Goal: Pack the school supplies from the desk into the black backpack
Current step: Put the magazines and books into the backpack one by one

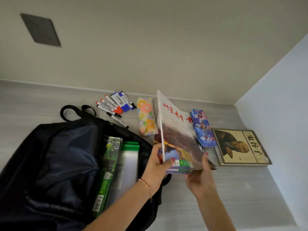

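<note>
Head view shows both hands gripping a thin book [180, 130] upright above the surface, left hand [156, 165] and right hand [201, 174] fingers curled round its lower edge. It should slide spine-first into the open black backpack [63, 155] beside the green books [108, 164].

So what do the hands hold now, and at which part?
Both hands, left hand and right hand, grip the magazine at its lower edge.
</note>
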